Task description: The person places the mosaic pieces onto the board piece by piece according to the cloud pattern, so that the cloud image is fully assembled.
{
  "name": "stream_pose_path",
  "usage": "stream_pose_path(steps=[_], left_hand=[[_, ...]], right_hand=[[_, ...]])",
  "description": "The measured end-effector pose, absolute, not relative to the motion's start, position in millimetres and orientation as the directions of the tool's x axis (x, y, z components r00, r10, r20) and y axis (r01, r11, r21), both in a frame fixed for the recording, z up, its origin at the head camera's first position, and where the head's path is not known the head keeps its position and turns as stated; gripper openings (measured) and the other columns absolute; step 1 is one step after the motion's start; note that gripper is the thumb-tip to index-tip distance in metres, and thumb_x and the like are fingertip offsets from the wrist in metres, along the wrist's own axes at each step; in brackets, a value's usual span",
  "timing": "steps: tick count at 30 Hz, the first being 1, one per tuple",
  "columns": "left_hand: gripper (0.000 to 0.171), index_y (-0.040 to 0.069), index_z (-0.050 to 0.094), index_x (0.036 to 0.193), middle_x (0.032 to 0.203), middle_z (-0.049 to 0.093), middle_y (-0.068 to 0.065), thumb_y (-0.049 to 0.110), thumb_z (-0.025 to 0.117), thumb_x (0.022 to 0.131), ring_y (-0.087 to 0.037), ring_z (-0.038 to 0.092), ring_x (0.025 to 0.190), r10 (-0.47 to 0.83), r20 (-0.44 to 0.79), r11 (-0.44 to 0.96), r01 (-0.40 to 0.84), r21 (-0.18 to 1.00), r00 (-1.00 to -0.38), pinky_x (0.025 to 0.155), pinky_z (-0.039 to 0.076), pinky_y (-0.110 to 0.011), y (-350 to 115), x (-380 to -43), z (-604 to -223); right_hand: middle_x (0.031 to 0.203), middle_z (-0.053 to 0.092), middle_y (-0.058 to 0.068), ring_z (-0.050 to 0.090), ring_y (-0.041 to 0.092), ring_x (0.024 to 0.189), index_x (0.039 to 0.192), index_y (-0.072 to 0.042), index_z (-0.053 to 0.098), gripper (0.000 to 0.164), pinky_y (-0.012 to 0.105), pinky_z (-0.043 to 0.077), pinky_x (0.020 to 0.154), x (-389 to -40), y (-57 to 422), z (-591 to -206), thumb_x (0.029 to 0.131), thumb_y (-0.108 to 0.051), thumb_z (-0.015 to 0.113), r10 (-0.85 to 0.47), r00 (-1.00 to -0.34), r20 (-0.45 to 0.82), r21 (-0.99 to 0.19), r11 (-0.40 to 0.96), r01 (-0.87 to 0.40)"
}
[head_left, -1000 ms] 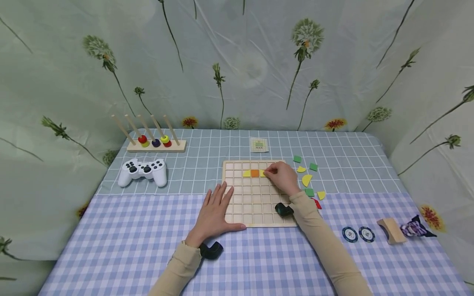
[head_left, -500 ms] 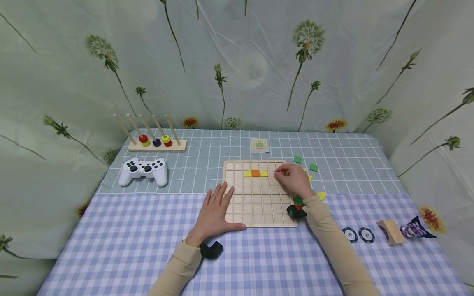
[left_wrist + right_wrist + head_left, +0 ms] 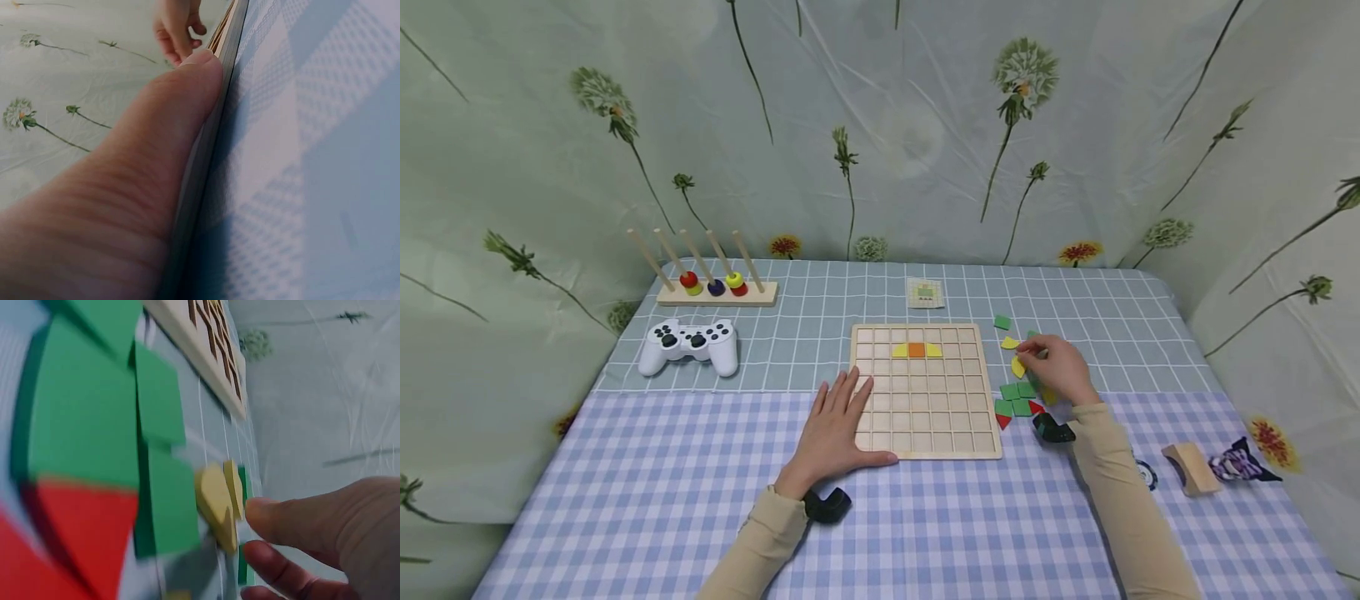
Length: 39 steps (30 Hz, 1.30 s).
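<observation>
My left hand [image 3: 831,433] rests with straight, spread fingers on the lower left side of a wooden grid board [image 3: 919,418]. In the left wrist view its thumb [image 3: 169,106] lies along the board's edge. An orange square tile [image 3: 917,350] sits in the grid between two yellow curved tiles, one left [image 3: 900,352] and one right [image 3: 934,351]. To the right of the board, my right hand [image 3: 1063,368] hovers at a loose yellow tile [image 3: 1018,367]. The right wrist view shows thumb and forefinger apart close to yellow tiles [image 3: 215,497], with nothing seen between them.
Several green tiles [image 3: 1022,407] and red triangles [image 3: 1003,422] lie right of the board. A pattern card [image 3: 925,293] is behind it. A white game controller [image 3: 689,347] and a peg stand [image 3: 718,298] stand left; a wooden arch block [image 3: 1192,468] and poker chip [image 3: 1146,474] lie right.
My right hand has left the yellow tile on the board and moved right to the loose tiles. My left hand has stayed in place.
</observation>
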<state>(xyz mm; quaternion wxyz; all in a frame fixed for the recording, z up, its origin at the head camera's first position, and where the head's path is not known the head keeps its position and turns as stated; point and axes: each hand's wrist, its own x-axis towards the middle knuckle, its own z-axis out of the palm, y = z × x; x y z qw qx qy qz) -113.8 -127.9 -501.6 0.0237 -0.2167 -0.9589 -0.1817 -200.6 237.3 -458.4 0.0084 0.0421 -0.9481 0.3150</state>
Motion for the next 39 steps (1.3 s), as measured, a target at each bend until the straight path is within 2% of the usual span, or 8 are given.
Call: stream_pose_path(steps=[8, 14, 22, 24, 31, 34, 39], left_hand=[[0.118, 0.010, 0.021, 0.152, 0.157, 0.011, -0.013, 0.081, 0.058, 0.066, -0.028, 0.005, 0.143, 0.412, 0.116, 0.840, 0.426, 0.336, -0.904, 0.113, -0.001, -0.045, -128.7, -113.8, -500.7], [0.118, 0.013, 0.017, 0.153, 0.158, 0.008, -0.011, 0.084, 0.054, 0.066, -0.027, 0.003, 0.143, 0.411, 0.098, 0.844, 0.419, 0.335, -0.906, 0.113, -0.003, -0.044, -128.1, -114.8, -501.5], [0.118, 0.013, 0.018, 0.153, 0.157, 0.009, -0.011, 0.084, 0.055, 0.066, -0.027, 0.003, 0.143, 0.411, 0.115, 0.839, 0.425, 0.341, -0.904, 0.113, -0.002, -0.044, -128.3, -114.6, -502.4], [0.118, 0.013, 0.019, 0.153, 0.157, 0.009, -0.011, 0.084, 0.055, 0.066, -0.027, 0.003, 0.143, 0.410, 0.119, 0.838, 0.425, 0.342, -0.904, 0.113, -0.002, -0.044, -128.6, -114.6, -502.7], [0.117, 0.013, 0.019, 0.153, 0.157, 0.009, -0.011, 0.083, 0.055, 0.066, -0.027, 0.003, 0.143, 0.413, 0.121, 0.836, 0.429, 0.341, -0.902, 0.113, -0.001, -0.044, -128.3, -115.0, -503.3], [0.117, 0.012, 0.019, 0.153, 0.157, 0.009, -0.011, 0.083, 0.055, 0.067, -0.027, 0.003, 0.143, 0.418, 0.121, 0.833, 0.433, 0.344, -0.900, 0.113, -0.001, -0.045, -128.0, -115.0, -503.7], [0.118, 0.014, 0.017, 0.153, 0.158, 0.008, -0.011, 0.085, 0.052, 0.066, -0.026, 0.002, 0.143, 0.412, 0.109, 0.842, 0.424, 0.333, -0.905, 0.113, -0.002, -0.044, -128.8, -114.7, -504.6]], right_hand=[[0.095, 0.058, 0.020, 0.049, 0.030, 0.081, 0.106, 0.006, 0.067, 0.020, 0.039, 0.042, 0.066, -200.9, 251.1, -462.2, 0.090, -0.005, 0.061, -0.125, -0.992, -0.032, -0.560, 0.824, -0.086], [0.096, 0.057, 0.021, 0.048, 0.031, 0.081, 0.108, 0.006, 0.066, 0.023, 0.039, 0.041, 0.067, -200.0, 254.1, -464.8, 0.089, -0.007, 0.064, -0.133, -0.990, -0.045, -0.566, 0.820, -0.084], [0.101, 0.057, 0.023, 0.049, 0.035, 0.090, 0.106, 0.007, 0.064, 0.027, 0.048, 0.043, 0.078, -202.4, 251.8, -466.0, 0.088, -0.013, 0.067, -0.093, -0.990, -0.103, -0.583, 0.812, -0.015], [0.101, 0.057, 0.022, 0.049, 0.035, 0.090, 0.106, 0.007, 0.063, 0.027, 0.045, 0.044, 0.076, -202.4, 250.6, -465.5, 0.088, -0.012, 0.067, -0.079, -0.990, -0.115, -0.597, 0.803, 0.005], [0.091, 0.056, 0.015, 0.048, 0.026, 0.078, 0.101, 0.004, 0.059, 0.024, 0.026, 0.039, 0.058, -200.8, 250.5, -463.4, 0.087, -0.012, 0.069, -0.038, -0.989, -0.146, -0.694, 0.716, 0.075], [0.087, 0.057, 0.013, 0.048, 0.023, 0.075, 0.100, 0.004, 0.059, 0.024, 0.025, 0.040, 0.056, -199.1, 251.0, -462.6, 0.086, -0.012, 0.069, -0.035, -0.991, -0.133, -0.729, 0.681, 0.073], [0.088, 0.061, 0.012, 0.049, 0.021, 0.069, 0.098, 0.003, 0.063, 0.022, 0.027, 0.041, 0.056, -195.2, 238.8, -457.2, 0.085, -0.014, 0.071, -0.066, -0.998, -0.017, -0.773, 0.633, -0.029]])
